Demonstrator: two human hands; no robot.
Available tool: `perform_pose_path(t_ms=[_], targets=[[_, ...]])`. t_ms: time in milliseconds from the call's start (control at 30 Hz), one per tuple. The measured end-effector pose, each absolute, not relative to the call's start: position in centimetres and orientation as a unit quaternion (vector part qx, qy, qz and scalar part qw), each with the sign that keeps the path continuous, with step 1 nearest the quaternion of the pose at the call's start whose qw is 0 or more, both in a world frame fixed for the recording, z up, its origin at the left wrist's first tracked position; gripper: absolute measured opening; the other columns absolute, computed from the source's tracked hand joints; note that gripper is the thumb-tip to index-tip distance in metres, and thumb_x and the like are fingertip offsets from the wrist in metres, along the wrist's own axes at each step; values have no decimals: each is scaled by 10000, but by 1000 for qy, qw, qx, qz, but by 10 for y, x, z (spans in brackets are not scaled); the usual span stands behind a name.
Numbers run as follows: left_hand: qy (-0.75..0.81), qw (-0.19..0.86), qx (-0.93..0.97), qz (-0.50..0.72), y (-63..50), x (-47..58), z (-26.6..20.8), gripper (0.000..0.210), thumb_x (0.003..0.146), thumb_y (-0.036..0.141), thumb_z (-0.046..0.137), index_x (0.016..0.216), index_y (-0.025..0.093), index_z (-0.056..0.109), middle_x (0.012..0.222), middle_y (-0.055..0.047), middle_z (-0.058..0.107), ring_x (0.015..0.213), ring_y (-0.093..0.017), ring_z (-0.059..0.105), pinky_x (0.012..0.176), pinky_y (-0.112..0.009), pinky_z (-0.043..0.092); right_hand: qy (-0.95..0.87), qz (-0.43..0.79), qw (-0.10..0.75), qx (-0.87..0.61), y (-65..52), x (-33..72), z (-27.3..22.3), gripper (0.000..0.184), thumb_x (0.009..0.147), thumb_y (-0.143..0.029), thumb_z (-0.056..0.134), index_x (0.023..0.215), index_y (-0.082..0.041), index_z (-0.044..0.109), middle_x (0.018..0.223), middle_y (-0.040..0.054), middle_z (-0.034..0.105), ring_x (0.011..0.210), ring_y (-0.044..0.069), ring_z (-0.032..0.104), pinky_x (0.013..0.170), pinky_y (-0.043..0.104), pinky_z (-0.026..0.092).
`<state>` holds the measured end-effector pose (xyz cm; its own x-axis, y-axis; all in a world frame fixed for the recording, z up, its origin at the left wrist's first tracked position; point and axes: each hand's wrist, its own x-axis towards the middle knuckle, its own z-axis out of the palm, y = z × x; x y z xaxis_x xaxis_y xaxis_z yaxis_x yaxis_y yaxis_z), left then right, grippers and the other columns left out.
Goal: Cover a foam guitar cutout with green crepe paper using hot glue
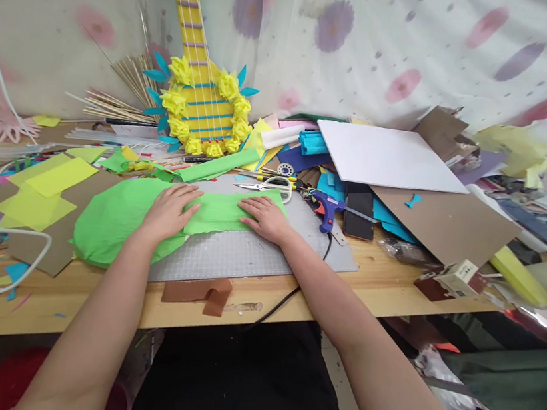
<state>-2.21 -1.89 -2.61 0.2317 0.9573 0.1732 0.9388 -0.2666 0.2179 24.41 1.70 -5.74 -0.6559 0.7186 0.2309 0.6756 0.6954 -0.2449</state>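
A bright green paper-covered shape (113, 214), rounded at the left with a long neck to the right, lies across a grey cutting mat (226, 256). My left hand (169, 211) rests flat where the round part meets the neck, fingers stretched out. Toward the neck's right end, my right hand (264, 217) presses flat on the green paper, its fingers pointing left. Just beyond that hand lie scissors with white handles (280, 188). A blue glue gun (327, 207) sits to its right, with a black cord running off the table's front edge.
A yellow paper guitar (210, 106) with paper flowers leans at the back. White board (391, 156), brown card (445, 221) and a phone (359, 211) lie to the right. Yellow paper sheets (58, 177) and a white cable (46, 249) are at the left. Brown paper (196, 291) lies in front.
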Motion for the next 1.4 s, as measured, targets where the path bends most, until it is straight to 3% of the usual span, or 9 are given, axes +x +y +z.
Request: perform_pose_path(t_ms=[133,367,500,600,733,933,1133,1267,1400], targets=[[622,40,780,53,-22,-20,-26,475,905,423,391,1303,243,576,1431,-35,511,1379,-272,366,1161,-515,173,-910,92,178,-364,21,251,-63,456,925,-400,529,1334,-200,564,1409,79,524,1322,222,469,1136,411,319],[618,46,783,55,-22,-23,-23,560,822,465,542,1322,212,558,1406,-64,535,1394,-262,351,1173,-459,197,-898,98,221,-367,23,252,-65,328,939,-348,514,1182,-195,672,1303,63,620,1247,202,548,1087,376,391],[626,43,776,64,-23,-21,-22,503,890,433,426,1322,211,560,1388,-62,553,1360,-249,406,1168,-457,212,-875,73,236,-417,23,245,-64,344,956,-338,480,1181,-161,669,1224,84,669,1156,195,609,1023,340,441],[634,35,771,53,-22,-19,-23,486,916,377,367,1329,200,555,1376,-67,564,1344,-243,427,1162,-449,229,-877,46,231,-419,22,240,-65,397,959,-368,467,1265,-164,615,1325,91,602,1228,205,554,1066,366,402],[626,19,779,27,-21,-20,-25,527,878,433,473,1351,209,531,1414,-72,526,1347,-261,418,1167,-457,219,-908,38,169,-382,19,235,-66,518,944,-465,466,1366,-171,526,1438,92,494,1336,221,446,1124,393,330],[597,12,801,-41,-20,-22,-23,556,890,483,472,1380,221,499,1507,-77,408,1407,-278,325,1175,-509,149,-914,29,117,-386,17,234,-66,603,950,-502,425,1439,-149,426,1487,108,425,1366,231,404,1139,410,291],[590,44,801,-89,-15,-24,-20,728,885,479,469,1483,96,308,1563,-156,253,1460,-284,196,1188,-489,104,-913,21,115,-390,15,232,-65,629,950,-520,408,1435,-121,426,1472,109,449,1348,239,418,1129,394,296],[600,80,796,13,-11,-34,-8,821,831,495,521,1499,97,256,1594,-157,147,1476,-280,120,1180,-441,187,-914,20,112,-389,14,231,-64,643,946,-536,404,1440,-125,420,1475,113,444,1351,247,412,1128,400,292],[621,44,764,170,-9,-35,10,558,910,398,376,1412,161,435,1535,-87,358,1416,-199,317,1152,-357,280,-914,19,106,-391,15,230,-65,632,947,-533,403,1443,-140,416,1474,117,444,1351,252,409,1127,413,287]])
